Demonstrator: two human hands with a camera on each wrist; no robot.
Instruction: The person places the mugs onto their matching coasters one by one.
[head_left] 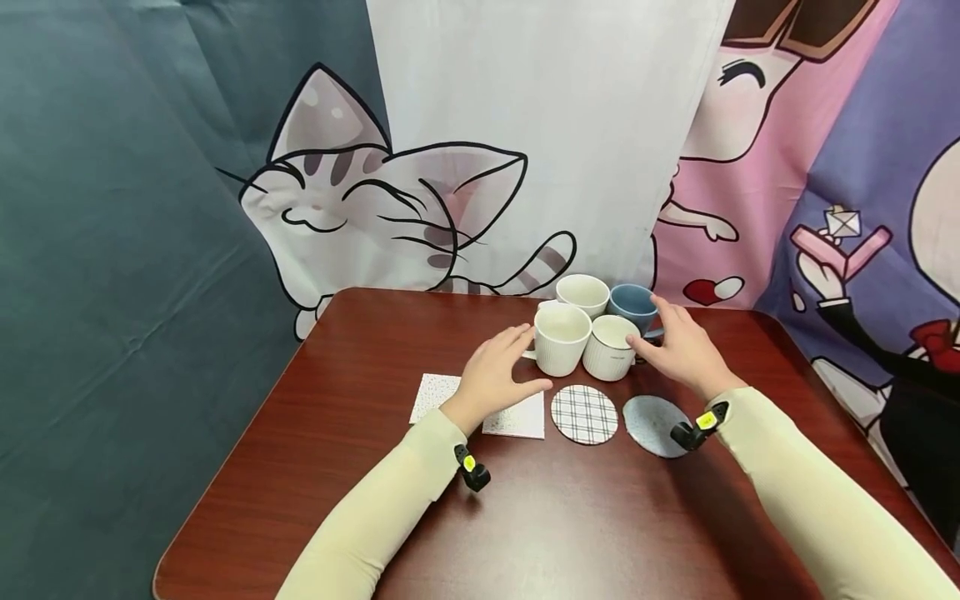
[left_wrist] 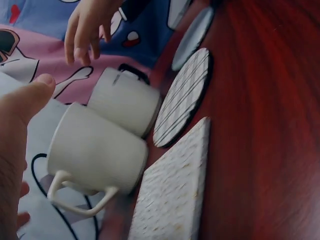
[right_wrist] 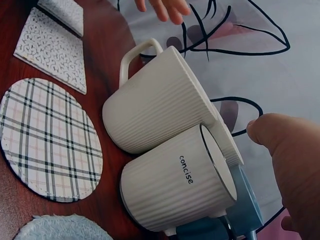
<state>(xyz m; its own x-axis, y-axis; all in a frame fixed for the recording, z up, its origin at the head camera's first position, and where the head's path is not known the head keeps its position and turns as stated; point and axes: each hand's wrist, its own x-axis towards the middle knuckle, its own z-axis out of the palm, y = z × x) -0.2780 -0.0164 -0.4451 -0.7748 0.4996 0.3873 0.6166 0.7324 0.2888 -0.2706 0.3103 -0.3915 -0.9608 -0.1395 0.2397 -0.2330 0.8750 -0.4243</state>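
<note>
Four mugs stand in a tight cluster toward the back of the table. Nearest my left hand (head_left: 491,375) is a white ribbed mug (head_left: 561,343), its handle toward that hand. Beside it sits a shorter white mug (right_wrist: 177,180) lettered "concise". Behind them are another white mug (head_left: 582,292) and a blue mug (head_left: 632,302). My right hand (head_left: 684,348) hovers at the right side of the cluster, near the lettered and blue mugs. Both hands have spread, relaxed fingers and grip nothing.
In front of the mugs lie coasters in a row: white patterned square ones (head_left: 517,419), a round plaid one (head_left: 585,414) and a round fuzzy grey-blue one (head_left: 652,423). A printed cloth (head_left: 465,208) hangs right behind the table's (head_left: 570,517) back edge.
</note>
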